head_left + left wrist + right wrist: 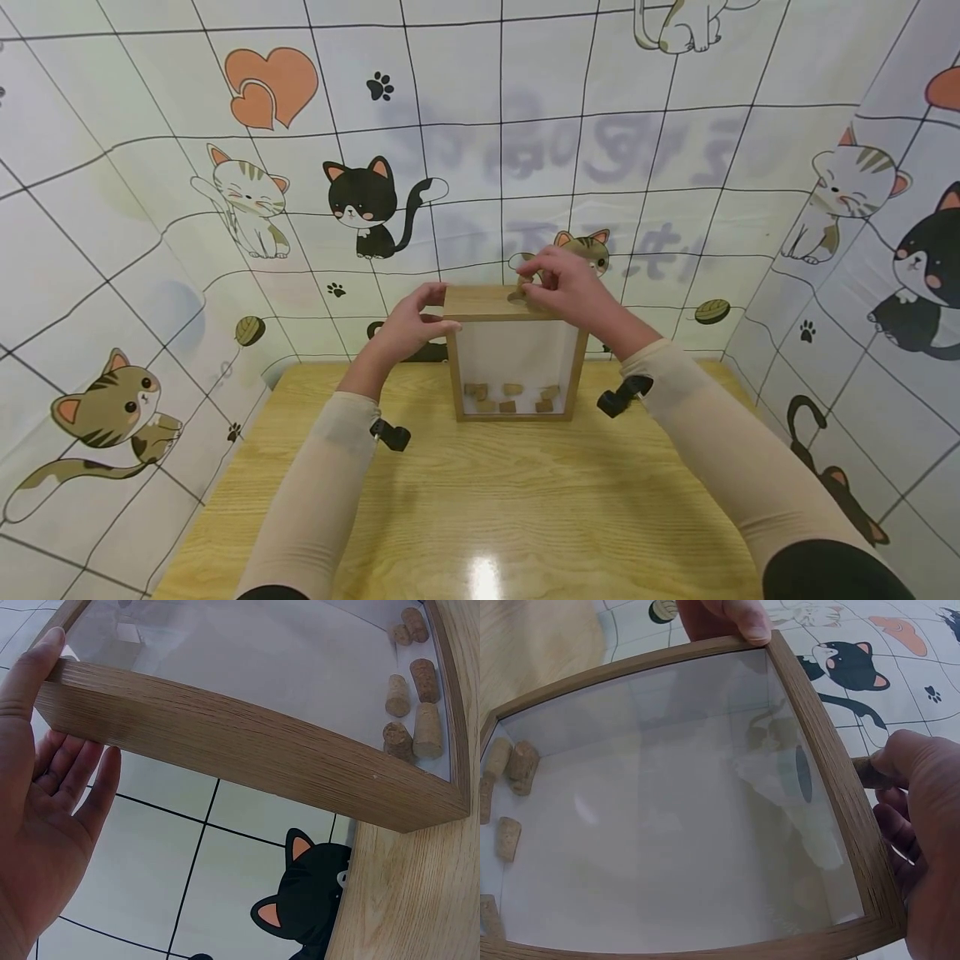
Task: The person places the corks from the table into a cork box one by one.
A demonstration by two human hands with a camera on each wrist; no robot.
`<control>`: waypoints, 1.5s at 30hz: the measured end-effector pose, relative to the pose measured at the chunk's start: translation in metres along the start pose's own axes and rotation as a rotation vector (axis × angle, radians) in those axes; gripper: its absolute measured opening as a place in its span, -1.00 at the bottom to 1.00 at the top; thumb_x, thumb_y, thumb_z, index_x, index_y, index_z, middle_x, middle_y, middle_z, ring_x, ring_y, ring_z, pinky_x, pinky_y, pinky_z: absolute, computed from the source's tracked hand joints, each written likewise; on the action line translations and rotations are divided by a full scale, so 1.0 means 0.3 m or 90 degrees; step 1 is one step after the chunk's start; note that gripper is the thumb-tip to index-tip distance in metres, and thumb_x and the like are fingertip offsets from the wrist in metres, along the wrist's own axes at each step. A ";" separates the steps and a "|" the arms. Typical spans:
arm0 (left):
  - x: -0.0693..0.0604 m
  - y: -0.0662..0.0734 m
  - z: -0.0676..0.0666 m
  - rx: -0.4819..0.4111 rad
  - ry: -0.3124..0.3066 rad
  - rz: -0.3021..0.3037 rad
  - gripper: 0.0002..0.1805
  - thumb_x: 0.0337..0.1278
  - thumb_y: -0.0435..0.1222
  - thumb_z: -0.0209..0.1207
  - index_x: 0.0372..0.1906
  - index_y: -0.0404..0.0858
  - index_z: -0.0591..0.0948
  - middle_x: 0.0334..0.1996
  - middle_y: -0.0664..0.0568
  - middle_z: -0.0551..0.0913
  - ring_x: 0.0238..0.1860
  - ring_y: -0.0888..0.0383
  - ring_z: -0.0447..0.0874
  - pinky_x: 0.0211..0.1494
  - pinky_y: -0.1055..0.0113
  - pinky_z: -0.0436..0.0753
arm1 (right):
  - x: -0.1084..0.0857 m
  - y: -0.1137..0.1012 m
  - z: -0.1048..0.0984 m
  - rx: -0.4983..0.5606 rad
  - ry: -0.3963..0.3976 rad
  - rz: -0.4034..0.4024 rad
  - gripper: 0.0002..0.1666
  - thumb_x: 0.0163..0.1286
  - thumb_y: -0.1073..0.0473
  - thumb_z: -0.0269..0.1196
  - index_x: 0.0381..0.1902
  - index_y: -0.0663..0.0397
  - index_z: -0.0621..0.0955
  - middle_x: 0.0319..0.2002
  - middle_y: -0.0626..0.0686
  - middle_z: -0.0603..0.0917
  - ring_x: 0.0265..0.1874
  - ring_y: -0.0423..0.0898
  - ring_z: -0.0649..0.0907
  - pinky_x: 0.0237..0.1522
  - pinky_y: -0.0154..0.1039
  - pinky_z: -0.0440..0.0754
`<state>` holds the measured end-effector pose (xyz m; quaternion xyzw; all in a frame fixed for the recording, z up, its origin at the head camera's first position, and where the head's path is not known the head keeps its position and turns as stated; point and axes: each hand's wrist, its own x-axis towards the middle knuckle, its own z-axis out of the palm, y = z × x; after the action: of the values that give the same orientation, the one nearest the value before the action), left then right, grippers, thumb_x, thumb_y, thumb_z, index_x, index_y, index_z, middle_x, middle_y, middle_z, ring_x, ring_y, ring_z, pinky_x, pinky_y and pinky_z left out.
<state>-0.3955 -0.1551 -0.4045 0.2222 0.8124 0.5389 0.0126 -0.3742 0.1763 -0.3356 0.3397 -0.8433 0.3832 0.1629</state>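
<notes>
A shadow-box frame of wood [476,302] with a clear front stands upright on the table. My left hand [408,327] holds its upper left corner; in the left wrist view the thumb [37,664] lies on the front edge and the fingers reach behind. Over the round hole [803,774] in the frame's top, my right hand [568,287] pinches a cork [868,774] between thumb and fingers. Part of that cork is hidden by the fingers. Several wine corks [424,680] lie at the bottom inside the frame, behind the clear front.
The wood-grain table [480,492] extends in front of the frame and to both sides. A white tiled-pattern backdrop [465,167] with cartoon cats rises close behind and at both sides.
</notes>
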 end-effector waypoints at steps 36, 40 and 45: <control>0.000 0.008 0.000 -0.010 -0.002 0.000 -0.12 0.37 -0.21 0.54 0.66 -0.16 0.36 0.42 -0.14 0.52 0.31 -0.21 0.64 0.38 -0.15 0.65 | -0.130 0.036 -0.049 -0.015 0.174 -0.110 -0.90 0.54 0.44 0.38 -0.19 0.18 0.74 -0.25 0.04 0.60 -0.33 -0.10 0.51 -0.23 -0.21 0.48; 0.000 0.008 0.000 -0.011 -0.005 -0.004 -0.11 0.36 -0.18 0.55 0.67 -0.14 0.36 0.43 -0.13 0.52 0.31 -0.21 0.64 0.36 -0.14 0.67 | -0.219 0.075 -0.086 -0.018 0.211 -0.083 -0.87 0.53 0.49 0.36 -0.21 0.21 0.72 -0.25 0.06 0.62 -0.31 -0.14 0.50 -0.21 -0.22 0.48; -0.001 0.003 0.000 -0.013 -0.003 -0.005 -0.09 0.36 -0.16 0.55 0.68 -0.15 0.35 0.43 -0.12 0.51 0.33 -0.19 0.62 0.36 -0.13 0.66 | -0.337 0.149 -0.120 -0.039 0.195 0.029 -0.92 0.62 0.37 0.33 -0.14 0.13 0.72 -0.21 -0.02 0.61 -0.31 -0.14 0.53 -0.21 -0.26 0.48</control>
<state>-0.3948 -0.1551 -0.4038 0.2204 0.8077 0.5465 0.0191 -0.3326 0.2703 -0.3901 0.2528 -0.8275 0.4083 0.2908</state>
